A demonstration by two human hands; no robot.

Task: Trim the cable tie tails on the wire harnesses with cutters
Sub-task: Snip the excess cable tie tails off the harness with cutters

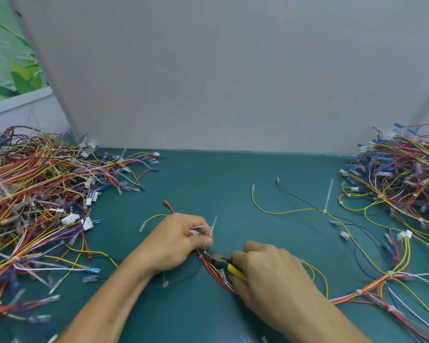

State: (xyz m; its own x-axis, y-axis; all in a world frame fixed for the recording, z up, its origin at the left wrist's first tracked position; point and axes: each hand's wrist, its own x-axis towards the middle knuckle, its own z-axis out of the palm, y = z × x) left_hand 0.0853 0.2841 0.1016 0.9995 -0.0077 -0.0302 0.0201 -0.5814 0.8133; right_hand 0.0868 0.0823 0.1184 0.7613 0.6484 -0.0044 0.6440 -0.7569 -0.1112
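Note:
A wire harness [214,272] of red, yellow and black wires lies across the green table between my hands. My left hand [177,240] pinches a white cable tie tail [213,227] that stands up from the harness. My right hand [270,276] grips yellow-handled cutters [227,263]. The cutters' dark jaws sit at the base of the tail, just under my left thumb. Further right on the same harness, another uncut tie tail [328,195] sticks up.
A large heap of harnesses [32,199] covers the left of the table [208,179]. A second heap [404,179] fills the right side, with branches trailing toward the front right. A grey panel [221,82] stands behind the table.

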